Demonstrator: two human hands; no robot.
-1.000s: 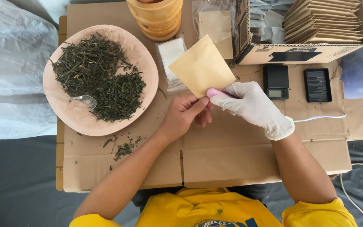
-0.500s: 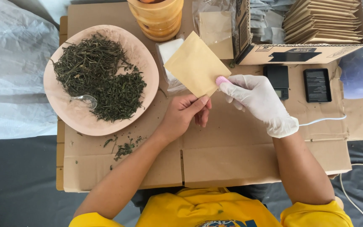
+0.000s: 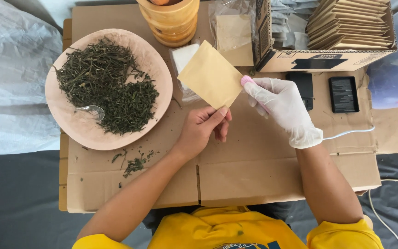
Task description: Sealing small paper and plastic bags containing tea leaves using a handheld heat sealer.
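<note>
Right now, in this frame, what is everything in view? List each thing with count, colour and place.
kraft pouch: one, tan, held up at centre
pink tool: one, pink, at the pouch's right edge, white cable trailing
dish: one, pale pink, left on the cardboard
dried herbs: one heap, dark green, in the dish
spoon: one, silver, in the herbs
wooden container: one, orange-brown, top centre
cardboard box: one, brown, top right, holding stacked pouches
pocket scales: two, black, below the box
cardboard sheet: one, brown, work surface
left hand: bare, pinching the pouch's lower corner
right hand: white glove, gripping the pink tool
</note>
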